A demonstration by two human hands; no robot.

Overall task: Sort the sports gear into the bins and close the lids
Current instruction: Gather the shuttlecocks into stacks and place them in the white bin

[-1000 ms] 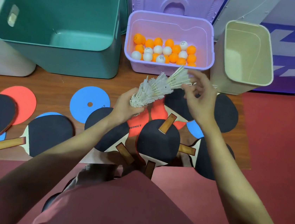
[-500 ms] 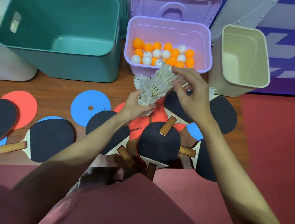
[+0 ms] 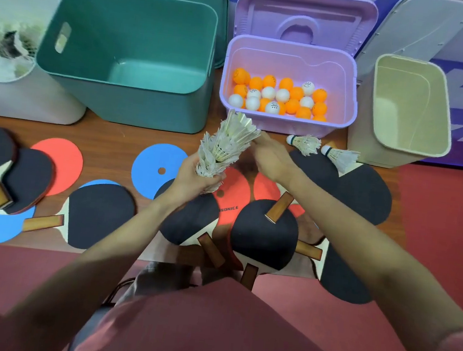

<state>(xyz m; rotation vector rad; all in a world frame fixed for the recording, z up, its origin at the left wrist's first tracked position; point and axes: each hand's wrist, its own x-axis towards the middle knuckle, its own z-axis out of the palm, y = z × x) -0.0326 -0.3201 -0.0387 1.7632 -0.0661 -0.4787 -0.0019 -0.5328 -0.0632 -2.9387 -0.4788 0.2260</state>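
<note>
Left hand [image 3: 195, 175]: grips nested shuttlecock stack [image 3: 226, 146] at its base, above the paddles.
Right hand [image 3: 269, 158]: fingers touch the stack's top; grip unclear.
Purple bin [image 3: 350, 85]: holds orange and white balls [image 3: 279, 97], lid off.
Loose shuttlecocks [image 3: 304, 144]: two, near the beige bin [image 3: 442, 136].

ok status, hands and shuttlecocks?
Left hand grips shuttlecock stack; right hand steadies its top. Two loose shuttlecocks by purple bin. Paddles unsorted; lids off.
</note>
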